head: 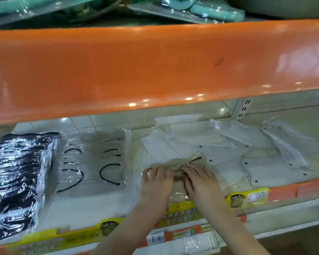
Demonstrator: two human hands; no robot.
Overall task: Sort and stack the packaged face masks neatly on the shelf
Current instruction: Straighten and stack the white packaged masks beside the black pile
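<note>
A single view is given, taken from a wide-angle camera worn on the head and directed forward and down, close to a shop shelf (92, 205). The orange front edge of the shelf above (155, 70) is stretched across the upper half of the frame and is bowed by the lens. The two forearms are seen entering from the bottom centre, the left hand (157, 183) and right hand (201, 183) being placed just below the middle of the frame.

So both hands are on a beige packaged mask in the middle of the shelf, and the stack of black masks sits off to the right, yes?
Not quite. The head view shows the stack of black wrapped masks at the left end of the shelf, not the right. Both the left hand and right hand do rest on the beige plastic-wrapped mask mid-shelf.
</note>
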